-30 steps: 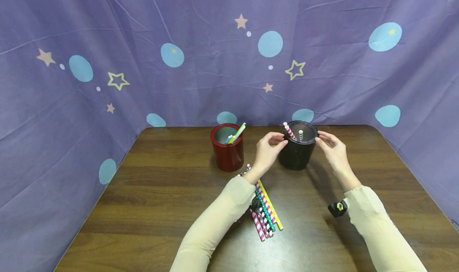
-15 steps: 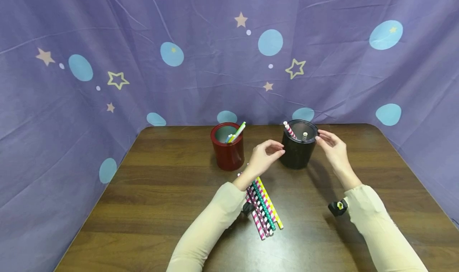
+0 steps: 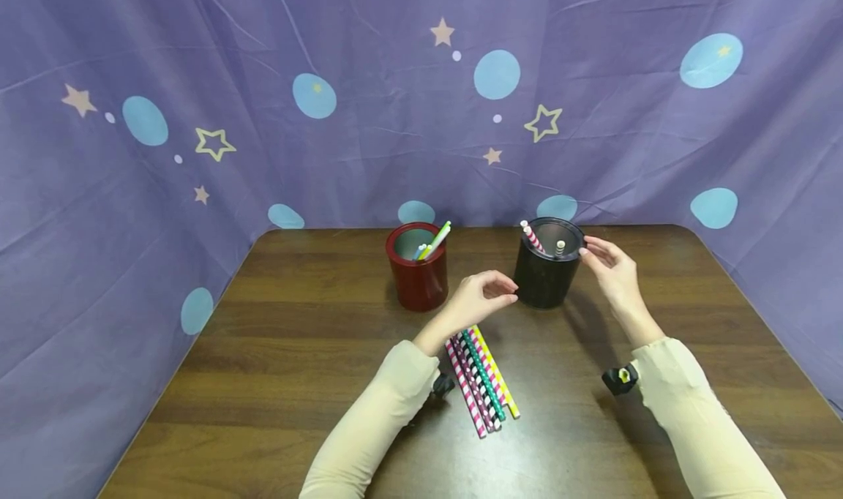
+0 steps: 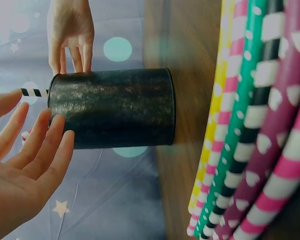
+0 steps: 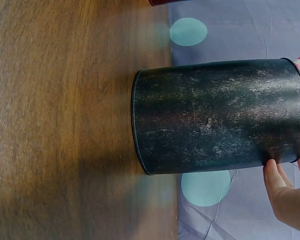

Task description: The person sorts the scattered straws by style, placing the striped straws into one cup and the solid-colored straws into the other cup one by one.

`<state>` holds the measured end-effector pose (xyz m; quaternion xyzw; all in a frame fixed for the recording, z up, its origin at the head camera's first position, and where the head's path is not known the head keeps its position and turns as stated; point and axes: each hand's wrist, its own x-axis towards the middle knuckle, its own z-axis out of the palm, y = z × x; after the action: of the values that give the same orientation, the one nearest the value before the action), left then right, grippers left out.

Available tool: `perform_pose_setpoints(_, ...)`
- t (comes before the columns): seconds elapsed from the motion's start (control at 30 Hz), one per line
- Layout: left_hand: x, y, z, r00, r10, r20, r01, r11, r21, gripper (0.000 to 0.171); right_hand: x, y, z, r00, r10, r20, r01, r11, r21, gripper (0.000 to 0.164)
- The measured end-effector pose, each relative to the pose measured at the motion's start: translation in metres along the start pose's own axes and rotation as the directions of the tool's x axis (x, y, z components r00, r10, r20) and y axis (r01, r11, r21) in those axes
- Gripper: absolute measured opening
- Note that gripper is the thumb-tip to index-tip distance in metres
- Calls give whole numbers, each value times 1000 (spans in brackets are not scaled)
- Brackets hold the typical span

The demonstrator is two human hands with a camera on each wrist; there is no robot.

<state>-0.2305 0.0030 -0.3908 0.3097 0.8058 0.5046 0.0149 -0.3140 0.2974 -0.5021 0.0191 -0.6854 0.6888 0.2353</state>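
Note:
A black can (image 3: 545, 278) stands upright at the back right of the table, with pink-and-white striped straws (image 3: 534, 241) leaning at its left rim and a black-and-white striped straw (image 3: 560, 249) inside. My right hand (image 3: 614, 274) touches the can's right side near the rim; its fingertips also show against the wall in the right wrist view. Slightly left of the can is my left hand (image 3: 476, 299), relaxed, thumb and fingers apart, holding nothing. Below it lies a row of patterned paper straws (image 3: 486, 383) in yellow, pink, green, black and purple, their far ends hidden by the hand.
A dark red can (image 3: 420, 285) stands left of the black one, holding several thin green, yellow and blue sticks (image 3: 436, 243). The wooden table (image 3: 296, 323) meets a purple curtain (image 3: 369, 155) behind and at both sides.
My left hand has left the black can's rim, moving down and left toward the straws. The black-and-white straw inside has shifted slightly right. My right hand has stayed at the can.

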Motion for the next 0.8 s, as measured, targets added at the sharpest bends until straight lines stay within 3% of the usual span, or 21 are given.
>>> perform_pose_setpoints(0.37,-16,-12,-16,990,-7,139,-1,998,57,17,1,2,-1,1000,2,-1,-2,1000,7,39)
perform_pose_setpoints(0.8,-38,-20,-30,980,70,186,-112,968,226,17,1,3,-2,1000,23,10,-23,1000,3,41)
